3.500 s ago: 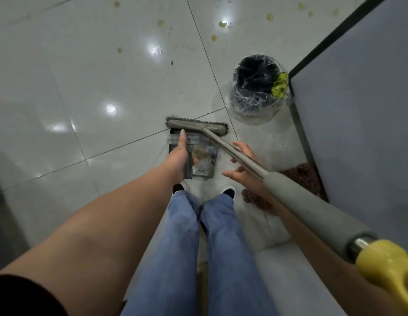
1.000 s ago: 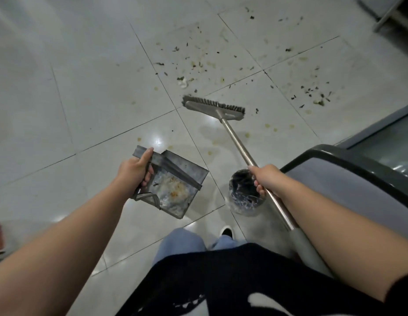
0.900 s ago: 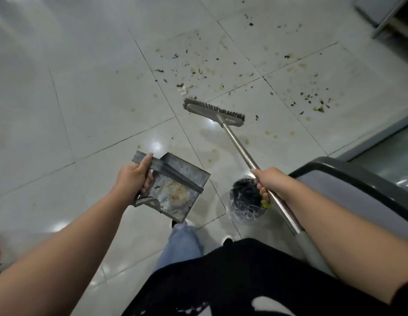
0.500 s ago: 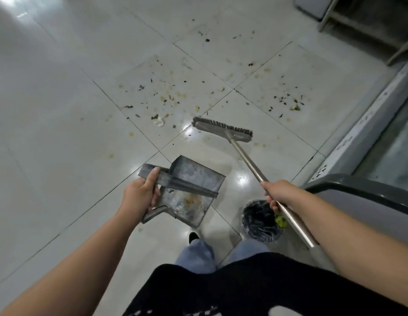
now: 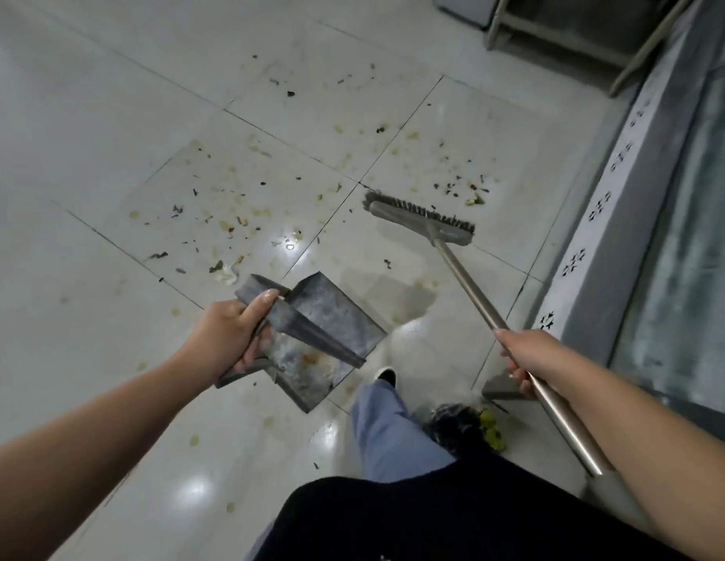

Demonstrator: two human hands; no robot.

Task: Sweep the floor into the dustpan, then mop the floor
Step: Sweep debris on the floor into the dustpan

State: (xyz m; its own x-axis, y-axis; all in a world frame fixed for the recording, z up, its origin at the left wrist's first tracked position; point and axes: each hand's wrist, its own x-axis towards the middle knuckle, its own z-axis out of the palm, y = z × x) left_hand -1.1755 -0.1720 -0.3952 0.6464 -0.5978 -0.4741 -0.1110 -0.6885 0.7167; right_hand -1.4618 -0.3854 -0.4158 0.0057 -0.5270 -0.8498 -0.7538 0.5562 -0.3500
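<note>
A person carries a grey dustpan (image 5: 312, 338) above a white tiled floor (image 5: 89, 155), pan tilted w/ its open mouth toward 4 o'clock and brownish stains on its inner face. The left hand (image 5: 227, 334) is clenched around the pan's handle, thumb laid along the top bar, at approx. 9 o'clock from frame centre. The right hand (image 5: 527, 354), at 4 o'clock, is closed around the metal shaft of a broom (image 5: 466, 277); the shaft runs up toward 12 o'clock to the grey broom head (image 5: 421, 224), bristles facing away from the person, close to the floor or on it, can't tell which. Dark crumbs and yellowish stains (image 5: 231, 220) spread over the tiles at 10–11 o'clock from the pan, well apart from it; a second patch of debris (image 5: 474, 192) sits just beyond the broom head, at 1 o'clock. A wet-looking sheen lies on the tile between pan and shaft. Below, at 6 o'clock, a leg in blue jeans (image 5: 389, 435) steps fwd, one shoe tip showing, w/ a dark top under it. Just beside the leg is a bin lined w/ a black bag (image 5: 454, 427), yellow-green scraps at its rim. A grey perforated ledge (image 5: 587, 244) runs along the right edge, 2–4 o'clock
</note>
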